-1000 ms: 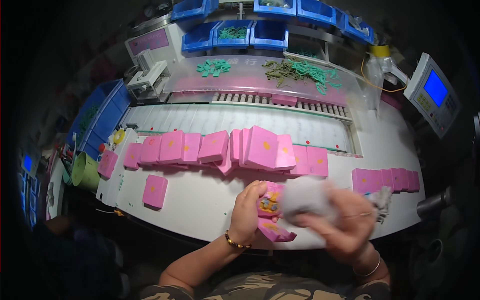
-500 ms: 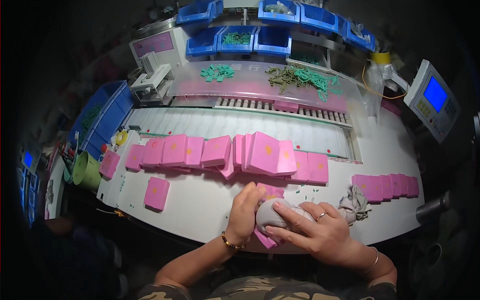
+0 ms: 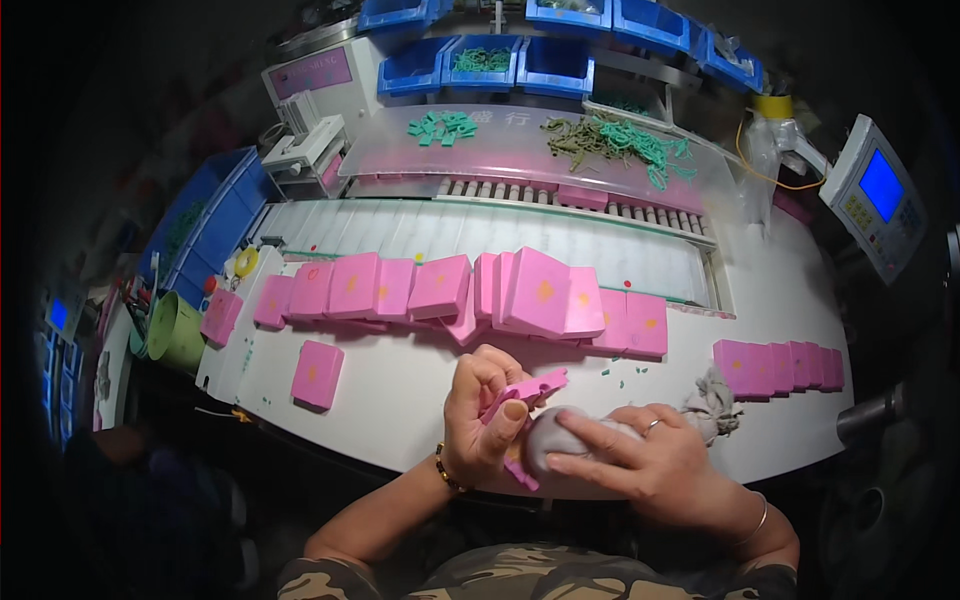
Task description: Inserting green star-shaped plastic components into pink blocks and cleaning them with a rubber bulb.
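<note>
I pinch a notched pink piece between the thumb and fingers of my left hand, above the near edge of the table. My right hand is curled over a rounded grey-white bundle, fingers pressed on it; the bundle adjoins a lower pink part and partly covers it. The work surface is a white table with a curved near edge; the room beyond is dark. Green scraps and a crumpled grey cloth lie near my right hand. A row of pink blocks, bearing yellow marks, stands between my hands and the white belt. A single pink block lies to the left; further pink blocks line up at right. Behind the belt, a clear cover carries green pieces and pale printed characters. Blue bins sit above it. A purple label with lettering marks the left-hand machine; the blue-screened control panel at right has markings too small to read.
</note>
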`<state>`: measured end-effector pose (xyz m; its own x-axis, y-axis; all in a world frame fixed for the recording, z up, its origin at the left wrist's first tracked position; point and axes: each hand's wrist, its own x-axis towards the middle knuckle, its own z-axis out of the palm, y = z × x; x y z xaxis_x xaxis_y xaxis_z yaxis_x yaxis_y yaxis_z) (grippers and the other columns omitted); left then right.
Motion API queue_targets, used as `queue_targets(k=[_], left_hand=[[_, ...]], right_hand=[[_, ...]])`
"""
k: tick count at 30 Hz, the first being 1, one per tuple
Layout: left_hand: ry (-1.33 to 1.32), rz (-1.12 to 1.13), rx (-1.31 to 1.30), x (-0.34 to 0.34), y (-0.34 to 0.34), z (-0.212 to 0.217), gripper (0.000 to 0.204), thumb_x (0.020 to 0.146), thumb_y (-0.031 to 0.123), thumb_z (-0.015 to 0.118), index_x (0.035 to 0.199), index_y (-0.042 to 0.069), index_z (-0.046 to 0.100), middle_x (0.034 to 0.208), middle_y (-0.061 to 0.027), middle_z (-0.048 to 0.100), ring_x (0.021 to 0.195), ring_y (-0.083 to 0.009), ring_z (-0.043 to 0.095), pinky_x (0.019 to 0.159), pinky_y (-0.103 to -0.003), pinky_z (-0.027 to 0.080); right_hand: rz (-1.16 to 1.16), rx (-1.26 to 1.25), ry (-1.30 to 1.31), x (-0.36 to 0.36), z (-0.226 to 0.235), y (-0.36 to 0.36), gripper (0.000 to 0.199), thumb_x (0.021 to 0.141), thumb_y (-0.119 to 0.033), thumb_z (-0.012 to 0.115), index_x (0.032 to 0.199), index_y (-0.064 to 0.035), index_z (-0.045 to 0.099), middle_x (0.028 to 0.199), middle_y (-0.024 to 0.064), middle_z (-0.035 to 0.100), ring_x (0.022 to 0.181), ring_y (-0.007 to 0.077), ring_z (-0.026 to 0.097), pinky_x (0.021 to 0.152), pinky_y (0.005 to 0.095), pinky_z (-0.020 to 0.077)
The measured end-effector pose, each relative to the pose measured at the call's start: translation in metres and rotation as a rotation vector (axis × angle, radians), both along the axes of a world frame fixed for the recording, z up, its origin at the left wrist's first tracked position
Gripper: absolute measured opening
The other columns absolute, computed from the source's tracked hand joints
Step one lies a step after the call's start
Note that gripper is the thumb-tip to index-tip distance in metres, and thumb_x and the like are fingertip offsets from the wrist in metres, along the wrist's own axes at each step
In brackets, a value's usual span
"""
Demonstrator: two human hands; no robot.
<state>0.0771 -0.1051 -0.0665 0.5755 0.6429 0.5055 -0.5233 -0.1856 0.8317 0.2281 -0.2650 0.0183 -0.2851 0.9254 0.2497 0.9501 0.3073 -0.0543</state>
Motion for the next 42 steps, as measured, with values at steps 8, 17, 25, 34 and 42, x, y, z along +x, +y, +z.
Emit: queue_targets(k=[8,17,25,34,42], left_hand=[[-0.053,0.145,-0.007,-0.007,0.012,-0.002,0.046,0.096,0.044,0.056,0.099,0.006,0.030,0.100,-0.0132,0.044,0.074,-0.0184,0.059,0.065,-0.033,0.056],[0.064,-0.211,-0.487,0.000,-0.006,0.015,0.036,0.105,0.040,0.032,0.107,0.005,0.039,0.094,-0.0147,0.056,0.074,-0.0232,0.064,0.068,-0.039,0.055],[0.054,-0.174,-0.465,0.003,-0.026,0.007,0.046,0.104,0.048,0.029,0.114,0.004,0.040,0.105,-0.0108,0.056,0.095,-0.0141,0.061,0.082,-0.029,0.052],[0.268,0.105,0.092,-0.002,-0.021,0.014,0.044,0.103,0.038,0.045,0.117,-0.003,0.053,0.105,-0.0106,0.059,0.095,-0.0154,0.059,0.084,-0.028,0.047],[0.233,-0.742,-0.253,-0.031,0.014,0.037,0.051,0.075,0.004,0.081,0.120,0.003,0.056,0.128,-0.0114,0.051,0.124,-0.0214,0.050,0.106,-0.041,0.040]], right_hand=[[-0.349,-0.035,-0.087,0.033,0.000,-0.015,0.054,0.072,-0.007,0.064,0.122,-0.0275,0.065,0.129,0.0059,0.061,0.089,0.0278,0.063,0.081,0.0376,0.0472],[-0.320,-0.012,0.564,0.010,-0.003,0.011,0.070,0.074,-0.015,0.078,0.137,-0.0042,0.050,0.134,0.0143,0.054,0.118,0.0289,0.053,0.085,0.0378,0.0471],[-0.350,-0.050,1.666,-0.021,-0.033,0.037,0.037,0.085,-0.005,0.071,0.119,0.0020,0.059,0.103,0.0073,0.064,0.089,0.0105,0.060,0.070,0.0244,0.0480],[-0.245,0.315,1.022,-0.013,-0.030,0.032,0.030,0.077,-0.003,0.077,0.104,-0.0031,0.064,0.095,0.0074,0.065,0.085,0.0155,0.060,0.070,0.0276,0.0459],[0.015,0.075,1.384,0.002,-0.039,0.028,0.028,0.075,-0.004,0.078,0.101,-0.0026,0.066,0.096,0.0058,0.065,0.091,0.0171,0.056,0.085,0.0308,0.0414]])
